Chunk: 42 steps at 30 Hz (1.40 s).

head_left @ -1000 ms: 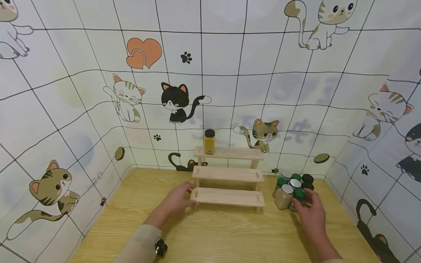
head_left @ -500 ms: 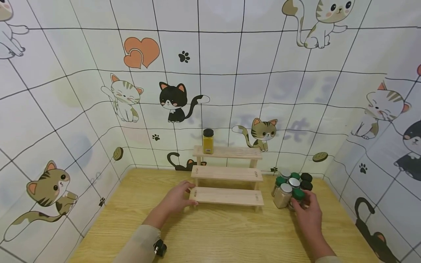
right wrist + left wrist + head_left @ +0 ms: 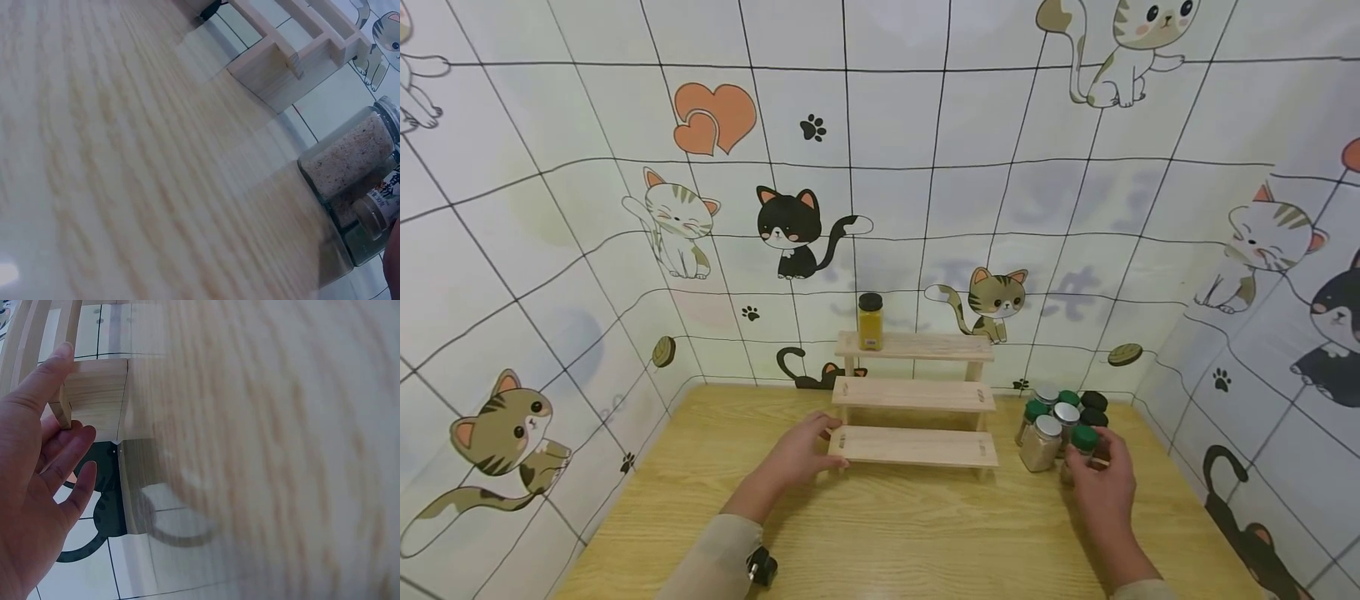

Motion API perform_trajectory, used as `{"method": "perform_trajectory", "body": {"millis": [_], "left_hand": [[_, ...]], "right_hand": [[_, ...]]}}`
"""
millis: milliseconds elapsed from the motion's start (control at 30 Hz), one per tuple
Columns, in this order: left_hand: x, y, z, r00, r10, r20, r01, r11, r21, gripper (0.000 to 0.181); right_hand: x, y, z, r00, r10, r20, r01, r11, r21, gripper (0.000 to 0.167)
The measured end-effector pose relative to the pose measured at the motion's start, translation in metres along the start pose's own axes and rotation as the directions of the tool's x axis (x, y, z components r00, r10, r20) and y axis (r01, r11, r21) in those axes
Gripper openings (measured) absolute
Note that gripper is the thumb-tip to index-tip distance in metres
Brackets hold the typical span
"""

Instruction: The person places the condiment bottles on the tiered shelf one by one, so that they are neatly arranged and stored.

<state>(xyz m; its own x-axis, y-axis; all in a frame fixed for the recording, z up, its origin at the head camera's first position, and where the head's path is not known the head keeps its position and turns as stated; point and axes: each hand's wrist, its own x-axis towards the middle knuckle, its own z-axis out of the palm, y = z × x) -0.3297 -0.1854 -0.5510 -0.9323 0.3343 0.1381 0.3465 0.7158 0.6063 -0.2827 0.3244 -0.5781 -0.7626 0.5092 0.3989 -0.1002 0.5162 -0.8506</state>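
Note:
My left hand [image 3: 800, 450] pinches the left end of the lowest step of a three-step wooden shelf rack [image 3: 913, 447], with the thumb above and fingers below, as the left wrist view shows. At the right, my right hand [image 3: 1105, 483] grips a small spice jar with a green lid [image 3: 1084, 438]. In the right wrist view this labelled jar [image 3: 382, 199] hangs tilted beside a larger jar of pinkish grains [image 3: 353, 156], its base off the table. Most of that hand lies outside the right wrist view. A yellow-filled jar with a black lid [image 3: 870, 322] stands on the top step, left end.
Several more jars with silver [image 3: 1066, 413], green and black lids [image 3: 1093, 401] stand close together behind and left of the right hand. The wood-grain table [image 3: 880, 533] meets a cat-print wall covering [image 3: 895, 208] at the back and sides.
The green-lidded jar has risen slightly out of the group in my right hand. My left hand keeps its hold on the rack. The head view has shifted a little.

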Motion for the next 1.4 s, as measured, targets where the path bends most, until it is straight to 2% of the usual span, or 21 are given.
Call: {"method": "perform_trajectory", "body": {"millis": [267, 600, 800, 1033, 1133, 1400], "left_hand": [[0.0, 0.001, -0.001, 1.0, -0.002, 0.0, 0.002, 1.0, -0.007, 0.068], [0.0, 0.0, 0.001, 1.0, 0.005, -0.007, -0.005, 1.0, 0.004, 0.068], [0.0, -0.002, 0.001, 1.0, 0.001, -0.011, -0.001, 1.0, 0.021, 0.07], [0.001, -0.003, 0.0, 1.0, 0.019, -0.006, -0.019, 1.0, -0.005, 0.07], [0.001, -0.003, 0.0, 1.0, 0.016, -0.009, -0.016, 1.0, 0.002, 0.07], [0.0, -0.002, -0.001, 1.0, 0.021, -0.008, -0.021, 1.0, 0.007, 0.069]], "right_hand": [[0.004, -0.017, -0.006, 0.992, -0.058, -0.113, 0.064, 0.997, 0.05, 0.048], [0.009, -0.039, -0.008, 0.987, -0.097, -0.132, 0.108, 0.991, 0.082, 0.047], [0.013, -0.057, -0.005, 0.99, -0.105, -0.091, 0.116, 0.986, 0.123, 0.048], [0.019, -0.078, 0.002, 0.991, -0.126, -0.042, 0.131, 0.981, 0.144, 0.048], [0.022, -0.089, 0.008, 0.989, -0.146, 0.004, 0.143, 0.974, 0.177, 0.048], [0.027, -0.115, 0.027, 0.981, -0.145, 0.129, 0.113, 0.967, 0.229, 0.049]]}}
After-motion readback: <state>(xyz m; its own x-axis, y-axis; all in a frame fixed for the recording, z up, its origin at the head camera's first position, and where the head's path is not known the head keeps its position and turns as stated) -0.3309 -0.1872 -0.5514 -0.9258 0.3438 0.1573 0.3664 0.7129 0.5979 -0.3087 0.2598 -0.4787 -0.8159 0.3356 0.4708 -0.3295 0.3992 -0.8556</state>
